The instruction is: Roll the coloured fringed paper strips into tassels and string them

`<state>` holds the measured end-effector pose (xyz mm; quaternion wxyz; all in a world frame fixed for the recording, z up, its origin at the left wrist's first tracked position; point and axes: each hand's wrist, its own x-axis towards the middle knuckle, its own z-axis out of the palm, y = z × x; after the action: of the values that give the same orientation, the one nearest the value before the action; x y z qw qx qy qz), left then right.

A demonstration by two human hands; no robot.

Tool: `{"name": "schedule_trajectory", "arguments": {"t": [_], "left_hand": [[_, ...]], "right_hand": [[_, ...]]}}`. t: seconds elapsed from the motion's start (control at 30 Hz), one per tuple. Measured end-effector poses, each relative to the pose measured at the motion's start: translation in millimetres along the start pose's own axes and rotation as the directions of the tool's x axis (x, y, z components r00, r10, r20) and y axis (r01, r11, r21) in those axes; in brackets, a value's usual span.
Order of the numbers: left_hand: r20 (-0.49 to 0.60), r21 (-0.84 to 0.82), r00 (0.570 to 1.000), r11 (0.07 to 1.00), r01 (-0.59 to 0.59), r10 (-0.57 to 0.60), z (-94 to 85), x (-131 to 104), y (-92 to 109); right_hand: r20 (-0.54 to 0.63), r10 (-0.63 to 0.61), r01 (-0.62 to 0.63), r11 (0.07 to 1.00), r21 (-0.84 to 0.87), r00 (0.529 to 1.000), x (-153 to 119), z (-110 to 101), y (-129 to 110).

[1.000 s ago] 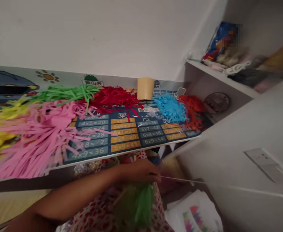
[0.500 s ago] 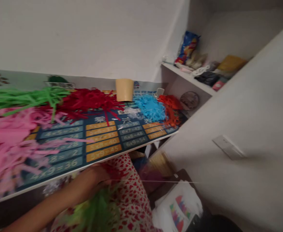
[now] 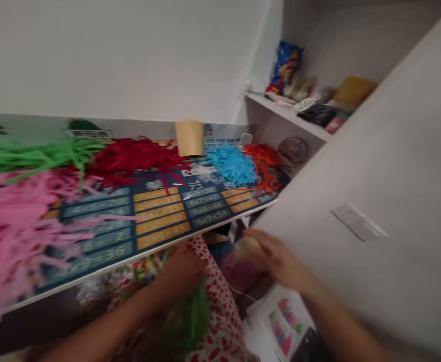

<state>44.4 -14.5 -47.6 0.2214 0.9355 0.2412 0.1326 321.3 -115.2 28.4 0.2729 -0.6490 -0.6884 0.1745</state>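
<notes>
My left hand (image 3: 188, 266) is low over a lap in cloth with red spots (image 3: 222, 296), just below the table's front edge. Its fingers are closed, and green paper strips (image 3: 196, 311) hang beneath it. A thin white string (image 3: 243, 294) runs rightward from near these strips. My right hand (image 3: 267, 251) is right of the table's front edge, smeared by motion. It is beside a pale yellow bundle (image 3: 248, 249); whether it touches the bundle I cannot tell. More multicoloured strips (image 3: 148, 266) show between my left forearm and the table edge.
On the table (image 3: 162, 226) lie piles of pink (image 3: 20, 216), green (image 3: 39, 156), red (image 3: 137, 156), blue (image 3: 231, 163) and orange strips (image 3: 265, 166), plus a tan cup (image 3: 189, 138). A cluttered shelf (image 3: 288, 110) and white panel (image 3: 374, 176) stand right. A printed white bag (image 3: 281, 322) lies below.
My right hand has come into view on the right. My left hand has shifted right and slightly down with the green strips. The string, earlier stretched level, now slants downward.
</notes>
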Motion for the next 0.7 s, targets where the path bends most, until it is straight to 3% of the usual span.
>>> {"name": "schedule_trajectory", "arguments": {"t": [0.03,0.1,0.2,0.27,0.37,0.43,0.47,0.57,0.63,0.7], "left_hand": [[0.021,0.040,0.999,0.999,0.028,-0.029,1.6,-1.2,2.2],[0.045,0.094,0.996,0.993,0.071,-0.075,4.3,-1.3,5.5],[0.052,0.131,0.990,0.984,0.120,-0.128,1.5,-5.6,9.7],[0.019,0.104,0.991,0.986,0.130,-0.133,-5.7,-17.8,10.0],[-0.158,-0.072,0.980,0.991,0.111,-0.121,-16.8,-54.4,-2.0],[-0.269,-0.205,0.926,0.955,0.214,-0.265,-19.0,-87.3,-19.5],[-0.283,-0.249,0.879,0.915,0.319,-0.383,-17.8,-103.9,-29.8],[-0.216,-0.288,0.752,0.776,0.561,-0.623,-6.7,-142.1,-57.7],[-0.162,-0.288,0.752,0.759,0.584,-0.639,4.9,-150.5,-67.9],[-0.103,-0.288,0.773,0.763,0.579,-0.626,17.8,-144.8,-70.2]], "right_hand": [[0.104,-0.082,0.067,0.989,0.133,0.991,8.3,36.2,-18.0],[0.245,-0.096,0.033,0.968,0.251,0.965,20.3,86.9,-48.3],[0.345,-0.049,-0.050,0.961,0.271,0.937,33.4,115.8,-65.2],[0.389,-0.014,-0.088,0.966,0.243,0.921,38.4,115.8,-57.3],[0.441,0.083,-0.148,0.982,0.114,0.894,37.6,102.4,-24.7],[0.422,0.142,-0.179,0.982,0.051,0.896,32.5,89.6,3.7],[0.407,0.162,-0.195,0.980,0.041,0.899,29.3,83.3,17.5],[0.370,0.251,-0.293,0.954,0.060,0.894,21.4,70.9,48.7],[0.382,0.303,-0.352,0.934,0.065,0.873,20.5,69.7,58.0],[0.412,0.321,-0.372,0.927,0.047,0.853,24.0,72.1,59.2]]}}
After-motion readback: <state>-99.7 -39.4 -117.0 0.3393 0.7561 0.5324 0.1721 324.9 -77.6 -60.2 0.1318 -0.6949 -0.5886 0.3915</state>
